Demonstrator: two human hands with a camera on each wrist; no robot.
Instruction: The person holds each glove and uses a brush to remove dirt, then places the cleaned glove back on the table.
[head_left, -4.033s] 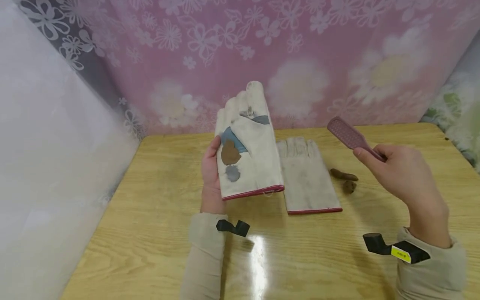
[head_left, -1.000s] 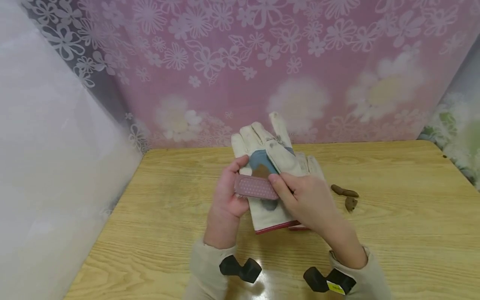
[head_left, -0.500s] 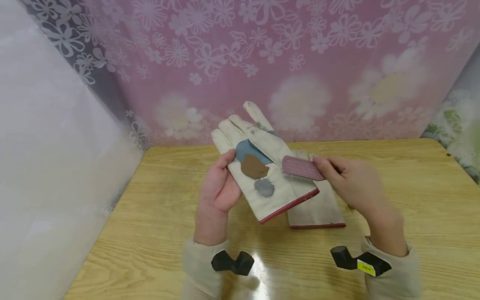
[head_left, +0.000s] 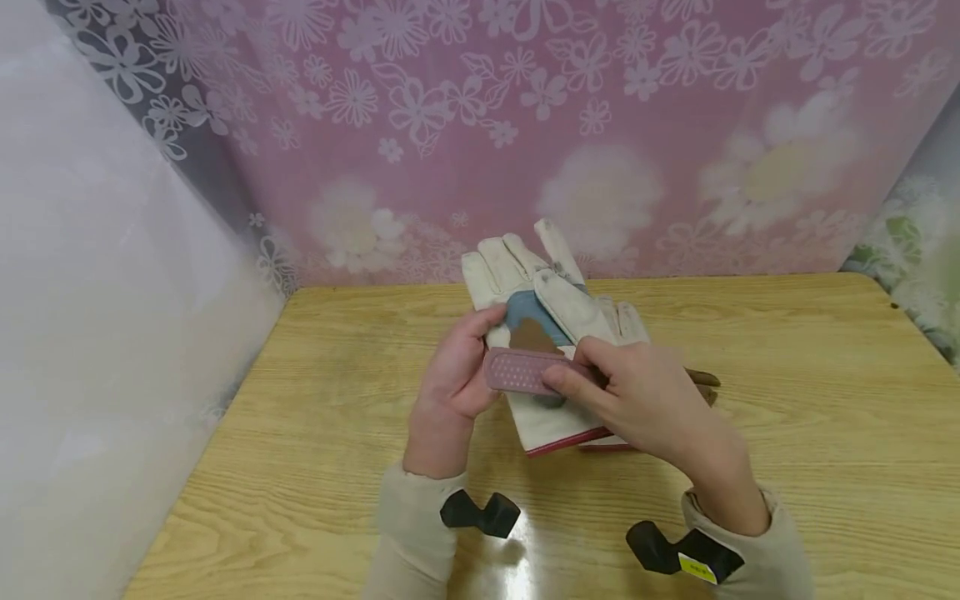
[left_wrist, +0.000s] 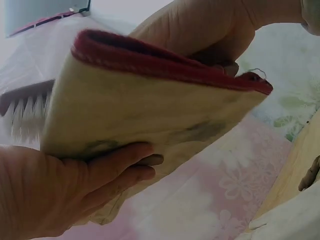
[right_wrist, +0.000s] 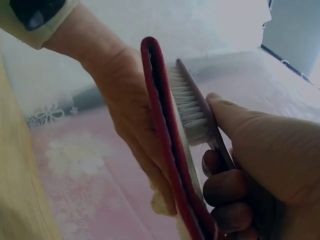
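My left hand (head_left: pixel 453 375) holds up a white work glove (head_left: pixel 540 429), its thumb on the front edge and, in the left wrist view, its fingers (left_wrist: pixel 115 170) against the back. The glove has a red-trimmed cuff, a blue patch and brown and grey stains; the brush partly hides them. Gripped in my right hand (head_left: pixel 645 400) is a mauve brush (head_left: pixel 517 371), lying across the palm side just below the brown stain. White bristles (right_wrist: pixel 190 110) meet the glove's face in the right wrist view. A second glove (head_left: pixel 630 323) lies on the table behind, mostly covered.
Brown lumps (head_left: pixel 703 379) lie on the wooden table (head_left: pixel 300 433) to the right, partly hidden by my right hand. A pink flowered cloth (head_left: pixel 450 125) hangs along the table's back edge. White sheeting (head_left: pixel 112 317) is on the left.
The brush came down from the right, crossed the held glove, swung out to the right, and is now back across it. The glove has shifted right and turned more upright since half a second ago.
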